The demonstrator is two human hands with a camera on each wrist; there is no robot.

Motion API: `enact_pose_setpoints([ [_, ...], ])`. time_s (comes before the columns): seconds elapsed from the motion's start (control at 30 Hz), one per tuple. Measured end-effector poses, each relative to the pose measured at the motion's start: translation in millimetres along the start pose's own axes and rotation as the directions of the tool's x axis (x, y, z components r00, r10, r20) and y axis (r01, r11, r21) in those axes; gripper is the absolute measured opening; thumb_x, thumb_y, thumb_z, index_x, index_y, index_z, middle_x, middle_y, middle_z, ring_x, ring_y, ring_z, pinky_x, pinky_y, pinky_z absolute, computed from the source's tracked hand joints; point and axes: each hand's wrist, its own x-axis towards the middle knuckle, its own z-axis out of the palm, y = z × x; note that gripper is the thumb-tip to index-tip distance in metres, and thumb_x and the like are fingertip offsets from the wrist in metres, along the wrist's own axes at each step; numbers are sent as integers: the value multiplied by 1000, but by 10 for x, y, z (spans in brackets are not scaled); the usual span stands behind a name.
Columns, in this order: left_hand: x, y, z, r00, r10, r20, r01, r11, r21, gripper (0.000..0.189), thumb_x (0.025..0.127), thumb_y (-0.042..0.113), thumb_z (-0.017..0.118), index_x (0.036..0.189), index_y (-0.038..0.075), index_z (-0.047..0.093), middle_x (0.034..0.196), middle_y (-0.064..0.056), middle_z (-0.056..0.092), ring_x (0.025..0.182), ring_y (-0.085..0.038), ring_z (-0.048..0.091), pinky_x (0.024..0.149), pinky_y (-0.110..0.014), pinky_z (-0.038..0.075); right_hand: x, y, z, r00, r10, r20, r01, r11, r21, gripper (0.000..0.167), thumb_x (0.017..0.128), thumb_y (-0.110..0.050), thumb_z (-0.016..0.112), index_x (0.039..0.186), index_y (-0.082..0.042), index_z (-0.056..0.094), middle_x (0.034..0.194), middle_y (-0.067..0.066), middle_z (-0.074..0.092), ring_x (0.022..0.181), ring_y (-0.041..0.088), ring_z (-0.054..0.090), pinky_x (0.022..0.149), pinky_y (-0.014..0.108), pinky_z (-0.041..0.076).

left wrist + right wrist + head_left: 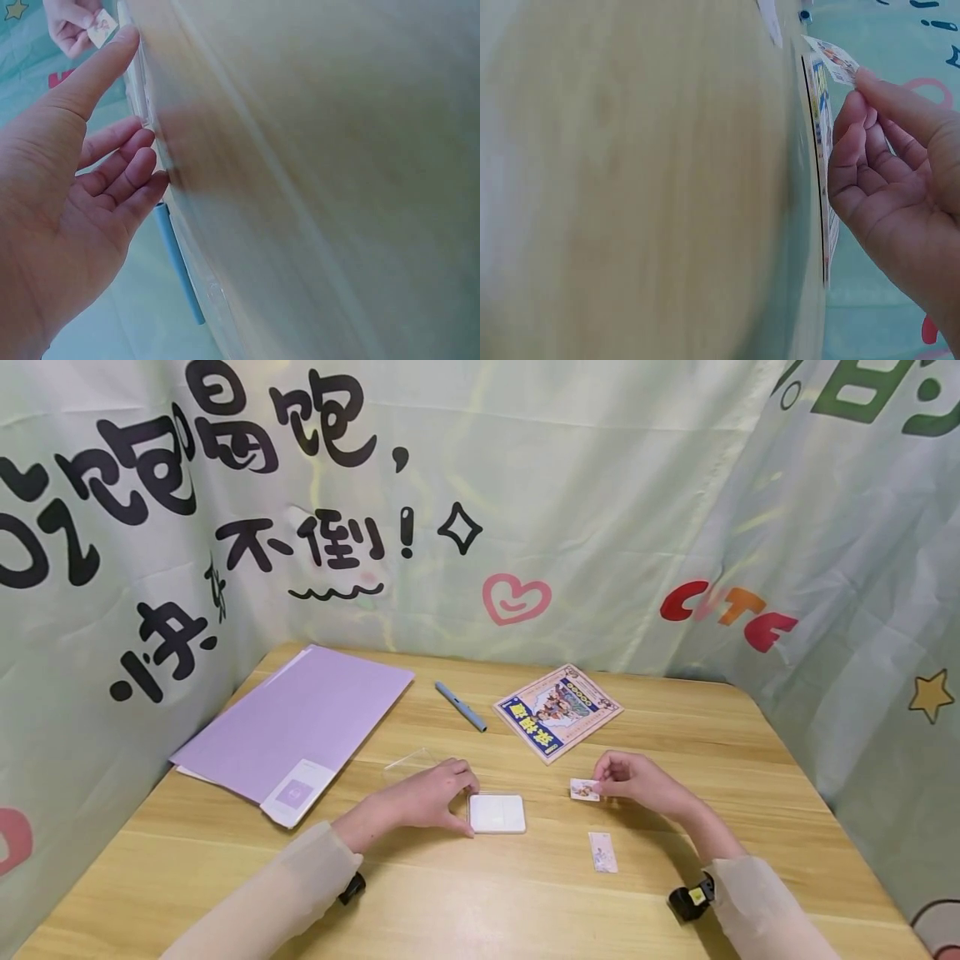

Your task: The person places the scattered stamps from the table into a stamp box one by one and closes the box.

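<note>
My left hand [427, 797] holds a small flat white case [497, 814] by its left side, thumb at the near corner and fingers at the far one. The left wrist view shows that thumb stretched out and the other fingers bent against the case's edge. Between thumb and fingertips, my right hand [641, 785] pinches a small picture card [583, 790], its printed side showing in the right wrist view [836, 61]. A second small card [603, 852] lies on the table just nearer than the right hand. Behind the left hand lies a transparent plastic piece [408, 763], partly hidden.
A purple folder [322, 710] covers the table's left back part. Toward the back lie a blue pen [461, 706] and a printed booklet [558, 712]. The wooden table [480, 910] meets a printed cloth [600, 527] along its back and sides.
</note>
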Motion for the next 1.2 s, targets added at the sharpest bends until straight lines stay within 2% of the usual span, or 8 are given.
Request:
enact_pose_setpoints([
  [0.77, 15, 3, 3, 1000, -14, 11, 14, 1000, 10, 58, 77, 47, 79, 118, 10, 60, 120, -1, 58, 115, -16, 53, 102, -33, 50, 284, -286, 450, 995, -67, 77, 62, 996, 67, 21, 89, -13, 68, 99, 2, 57, 86, 3, 61, 77, 12, 58, 68, 24, 53],
  [1.2, 20, -5, 13, 1000, 0, 7, 0, 1000, 8, 57, 77, 47, 80, 117, 10, 61, 117, 0, 58, 110, -14, 52, 99, -31, 51, 442, -424, 717, 991, -84, 104, 79, 996, 51, 19, 88, -12, 69, 98, 1, 59, 86, 2, 63, 76, 9, 57, 67, 21, 50],
])
